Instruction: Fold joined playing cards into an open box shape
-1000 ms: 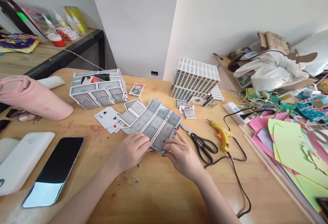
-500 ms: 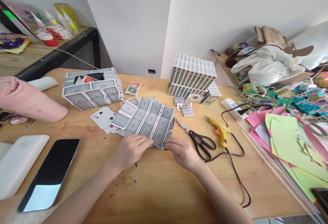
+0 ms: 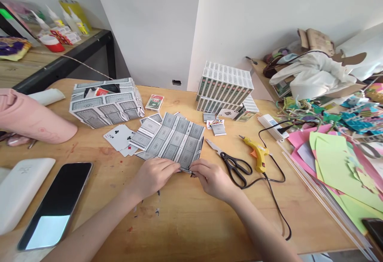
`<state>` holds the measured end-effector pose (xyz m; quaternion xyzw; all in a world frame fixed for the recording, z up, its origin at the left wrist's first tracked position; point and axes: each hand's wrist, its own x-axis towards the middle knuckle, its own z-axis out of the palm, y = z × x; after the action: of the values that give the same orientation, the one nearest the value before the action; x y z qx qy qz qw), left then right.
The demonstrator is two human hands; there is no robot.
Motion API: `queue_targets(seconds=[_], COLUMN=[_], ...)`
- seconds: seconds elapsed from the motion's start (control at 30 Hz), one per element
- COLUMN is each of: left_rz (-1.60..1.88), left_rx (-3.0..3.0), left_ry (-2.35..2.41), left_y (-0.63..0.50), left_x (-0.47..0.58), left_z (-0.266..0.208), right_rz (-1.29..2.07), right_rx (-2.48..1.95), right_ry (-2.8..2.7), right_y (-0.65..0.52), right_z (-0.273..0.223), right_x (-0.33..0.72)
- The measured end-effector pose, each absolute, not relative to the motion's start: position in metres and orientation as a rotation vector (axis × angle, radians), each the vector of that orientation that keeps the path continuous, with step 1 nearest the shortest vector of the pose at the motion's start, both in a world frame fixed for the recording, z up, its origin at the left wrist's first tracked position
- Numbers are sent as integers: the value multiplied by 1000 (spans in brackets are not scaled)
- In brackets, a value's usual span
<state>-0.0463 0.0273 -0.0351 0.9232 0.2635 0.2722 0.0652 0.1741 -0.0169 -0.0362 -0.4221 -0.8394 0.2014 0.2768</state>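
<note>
Desk: What lies nearest on your feed?

Operator: From my remote seat, a dark-screened phone [image 3: 56, 202] at near left on a wooden table [image 3: 179, 226], a white slab-shaped device [image 3: 25, 192] just to its left.

Desk: And the hands?

Operator: I have both at near center. The left hand [image 3: 157, 176] closes its fingers on the near edge of a sheet of joined playing cards [image 3: 176, 138]; its thumb is hidden from me. The right hand [image 3: 214, 178] pinches that sheet by its near right corner.

Desk: Where is the sheet?

Operator: Mid-table, set at a slant, patterned backs up. To its right are black-handled scissors [image 3: 236, 166], then a yellow glue gun [image 3: 259, 154] with a dark cord. Face-up cards [image 3: 117, 137] fan out to its left.

Desk: Farther back?

Operator: A card-covered box [image 3: 103, 108] at far left, a boxed pack [image 3: 154, 102] just right of it, and stacked card packs [image 3: 224, 86] at far right of center, before a pale wall [image 3: 143, 26].
</note>
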Motion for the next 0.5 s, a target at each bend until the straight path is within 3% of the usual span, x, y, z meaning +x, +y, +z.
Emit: queue_targets(seconds=[0.17, 0.5], left_rz=[649, 640], left_rx=[2938, 3004], left_ry=[846, 882], left_y=[31, 39], left_x=[-49, -42], left_z=[-34, -38], right_rz=[212, 141], right_rx=[-1098, -880], right_ry=[-2524, -2689], right_y=[-4, 20], right_z=[-23, -27], right_x=[189, 187])
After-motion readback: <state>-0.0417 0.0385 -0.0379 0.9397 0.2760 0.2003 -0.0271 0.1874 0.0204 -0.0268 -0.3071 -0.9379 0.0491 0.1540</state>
